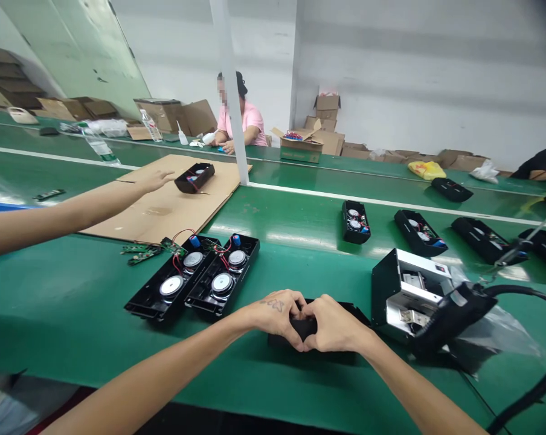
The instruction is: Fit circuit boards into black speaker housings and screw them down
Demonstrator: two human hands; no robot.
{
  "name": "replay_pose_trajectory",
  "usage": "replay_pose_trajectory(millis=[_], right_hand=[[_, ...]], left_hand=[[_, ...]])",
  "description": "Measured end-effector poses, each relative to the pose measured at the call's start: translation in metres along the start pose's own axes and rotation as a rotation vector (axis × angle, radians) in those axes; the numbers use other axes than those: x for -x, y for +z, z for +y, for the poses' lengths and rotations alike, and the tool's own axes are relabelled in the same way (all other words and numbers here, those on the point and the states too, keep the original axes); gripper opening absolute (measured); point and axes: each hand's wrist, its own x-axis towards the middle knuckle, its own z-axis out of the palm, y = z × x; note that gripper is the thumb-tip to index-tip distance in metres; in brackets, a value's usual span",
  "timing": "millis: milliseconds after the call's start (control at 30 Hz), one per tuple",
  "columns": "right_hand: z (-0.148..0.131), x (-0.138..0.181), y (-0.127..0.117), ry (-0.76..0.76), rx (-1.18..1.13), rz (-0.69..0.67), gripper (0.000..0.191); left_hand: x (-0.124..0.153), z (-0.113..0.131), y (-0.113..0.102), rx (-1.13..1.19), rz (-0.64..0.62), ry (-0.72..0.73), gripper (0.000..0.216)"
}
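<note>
We log both of the person's hands on a black housing point(305, 328), cupped over it with the fingers meeting on top. The grip is closed around it, and the fingers hide most of the piece. The left hand point(275, 317) lies on its left side, the right hand point(334, 325) on its right, and the housing rests on the green counter point(51, 290).

Progress, judged from the layout: just left of the held housing, two open housings point(168, 302) lie side by side with speakers point(222, 286) and red wires point(177, 264) in place. Green circuit boards point(141, 254) lie just beyond them, apparently unmounted. Well to the right of the held housing, a row of black housings point(420, 232) appears similarly fitted. We cannot tell what remains on the held piece.

Just right of the held housing sits a silver chassis point(409, 293), with a black unit point(454, 317) against it and a cable point(522, 290) leading off. Well beyond the held housing, a co-worker's hand point(157, 179) reaches across a cardboard sheet point(164, 211) toward another housing point(194, 177).
</note>
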Motion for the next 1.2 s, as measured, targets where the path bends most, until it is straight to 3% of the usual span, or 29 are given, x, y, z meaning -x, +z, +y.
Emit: replay_pose_trajectory(millis=[67, 200, 267, 300, 367, 433, 467, 500, 533, 600, 667, 733, 867, 967, 1100, 1200], right_hand=[[-0.001, 0.000, -0.002, 0.000, 0.013, 0.002, 0.033], [-0.007, 0.019, -0.002, -0.008, 0.070, 0.039, 0.013], [-0.006, 0.044, 0.003, -0.050, 0.102, 0.224, 0.025], [-0.003, 0.059, 0.006, -0.110, 0.097, 0.428, 0.028], [0.012, 0.093, 0.015, -0.161, 0.023, 0.986, 0.025], [0.034, 0.123, 0.022, 0.016, -0.107, 1.580, 0.021], [0.048, 0.135, 0.024, 0.116, -0.167, 1.756, 0.031], [0.061, 0.145, 0.025, 0.208, -0.194, 1.843, 0.045], [0.074, 0.152, 0.023, 0.295, -0.198, 1.849, 0.060], [0.096, 0.159, 0.017, 0.434, -0.217, 1.683, 0.083], [0.111, 0.158, 0.008, 0.513, -0.334, 1.466, 0.082], [0.119, 0.151, 0.003, 0.504, -0.479, 1.395, 0.070], [0.124, 0.133, 0.008, 0.281, -0.638, 1.481, 0.055], [0.114, 0.132, 0.009, 0.181, -0.734, 1.443, 0.051], [0.085, 0.149, -0.014, -0.028, -0.802, 1.622, 0.048], [0.071, 0.154, -0.034, -0.174, -0.695, 1.743, 0.055]], left_hand=[[-0.001, 0.001, -0.003, -0.010, -0.003, 0.011, 0.043], [0.002, 0.006, -0.004, -0.039, 0.010, 0.029, 0.043], [0.010, 0.008, 0.005, -0.057, 0.038, 0.036, 0.040], [0.016, 0.007, 0.013, -0.073, 0.057, 0.047, 0.038], [0.028, 0.004, 0.034, -0.150, 0.109, 0.110, 0.035], [0.040, -0.002, 0.056, -0.300, 0.189, 0.232, 0.033], [0.044, -0.006, 0.065, -0.376, 0.230, 0.293, 0.030], [0.048, -0.009, 0.073, -0.443, 0.269, 0.344, 0.028], [0.051, -0.012, 0.079, -0.491, 0.299, 0.382, 0.026], [0.053, -0.016, 0.084, -0.546, 0.348, 0.424, 0.024], [0.052, -0.017, 0.084, -0.564, 0.379, 0.445, 0.024], [0.051, -0.018, 0.083, -0.559, 0.399, 0.453, 0.025], [0.049, -0.020, 0.084, -0.547, 0.441, 0.466, 0.033], [0.047, -0.028, 0.087, -0.545, 0.456, 0.476, 0.031], [0.040, -0.042, 0.095, -0.496, 0.511, 0.499, 0.036], [0.030, -0.044, 0.101, -0.467, 0.544, 0.518, 0.037]])
